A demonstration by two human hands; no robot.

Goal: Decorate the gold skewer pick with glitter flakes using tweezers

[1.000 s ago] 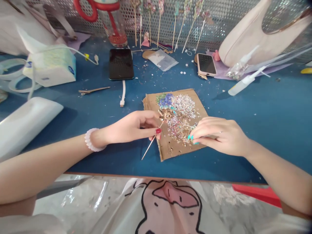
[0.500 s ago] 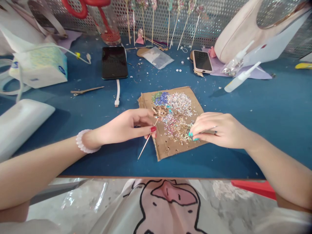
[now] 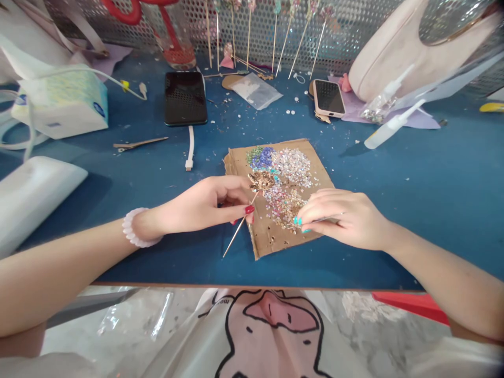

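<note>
My left hand (image 3: 220, 202) pinches a thin wooden stick (image 3: 233, 240), closed around its upper part. At the stick's top sits a gold, glittering ornament (image 3: 263, 181), held over the left side of a cardboard sheet (image 3: 263, 244). My right hand (image 3: 342, 216) is closed on slim metal tweezers (image 3: 329, 217), mostly hidden by the fingers. Their tips point left, low over the lower pile of pink and gold rhinestones (image 3: 281, 202). Farther up on the cardboard lie clear rhinestones (image 3: 293, 165) and blue ones (image 3: 264, 157). Whether the tips hold a stone is too small to tell.
A black phone (image 3: 185, 98), a white cable (image 3: 189, 149) and a hair clip (image 3: 139, 143) lie back left, near a tissue pack (image 3: 63, 105). Back right are a second phone (image 3: 329, 98) and a glue bottle (image 3: 389, 130). Several decorated sticks (image 3: 249, 39) stand along the mesh panel.
My right hand has shifted left and slightly toward me over the cardboard, and more of the tweezers shows. My left hand and the stick are nearly still.
</note>
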